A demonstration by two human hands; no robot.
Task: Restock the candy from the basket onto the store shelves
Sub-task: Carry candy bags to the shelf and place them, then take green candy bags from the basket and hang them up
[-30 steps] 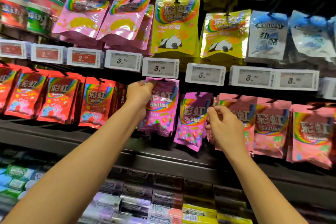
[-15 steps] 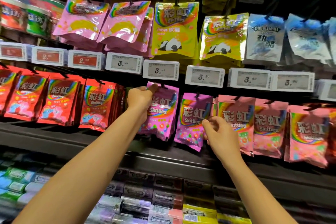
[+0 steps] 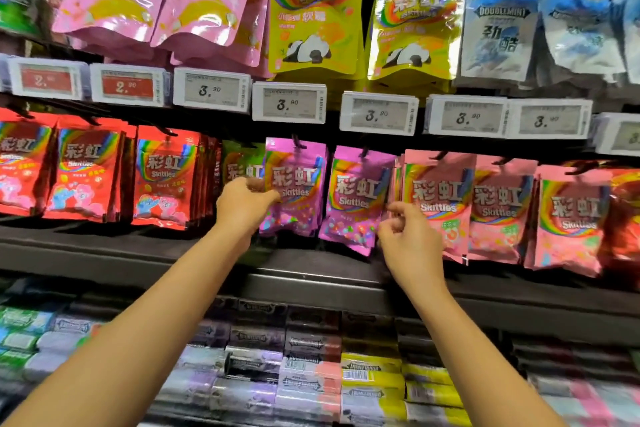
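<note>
The left hand [image 3: 244, 206] sits at the left edge of the purple candy bag [image 3: 294, 191] hanging mid-frame on its peg. Its fingers curl toward the bag's side, but blur hides whether the grip truly has hold of the bag or only touches it; I cannot tell. The right hand [image 3: 403, 230] hovers just right of the 2nd purple bag [image 3: 356, 198], fingers loosely curled with nothing plainly held, near the pink bags [image 3: 438, 198].

Risks, as I judge them: a tug from the left hand could slide the purple bag off its peg and drop it onto the dark shelf ledge [image 3: 311, 284] below. The right hand's fingers could snag the neighbouring pink bags and skew their row.

Both forearms reach up and forward from the lower corners of the frame, wrists roughly level. No basket is in view.
</note>
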